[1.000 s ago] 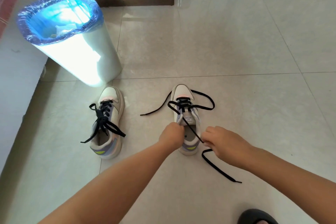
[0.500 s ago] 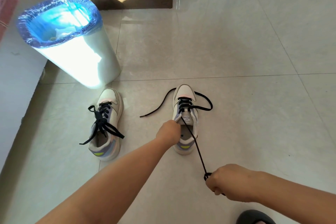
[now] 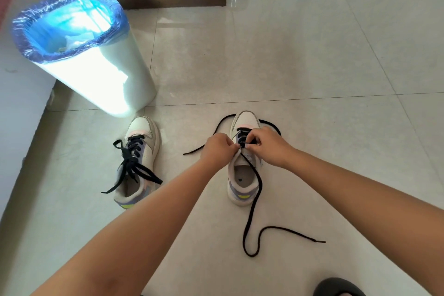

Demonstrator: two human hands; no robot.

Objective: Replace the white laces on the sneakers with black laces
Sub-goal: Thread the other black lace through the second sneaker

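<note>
Your left hand (image 3: 217, 149) and right hand (image 3: 265, 145) meet over the throat of the right-side sneaker (image 3: 243, 175), directly beneath them. Your left fingers are curled and pinch the sneaker's upper at the eyelet edge beside the tongue. Your right fingers are bent and pinch the black lace (image 3: 252, 214) at the crossings just ahead of the tongue.

From under your right hand, 1 end of that lace runs back toward you across the shoe opening, drops off the heel and lies on the tiled floor (image 3: 288, 55) in a loop with its tip out beyond your right forearm. The other end curves around the toe, past your knuckles, and its tip lies just to the outside of your left hand.

The sneaker is off-white with a pink toe band, a purple heel panel and a yellow-green mark; only its front eyelets are laced. Well to the outside of your left hand stands the 2nd sneaker (image 3: 138, 163), same colours, fully threaded with a black lace (image 3: 133, 166) whose ends hang loose.

Count: 2 sneakers, 2 black laces, 2 hands. Beyond the left-side shoe is 1 white bin (image 3: 101, 79) with a blue liner.
</note>
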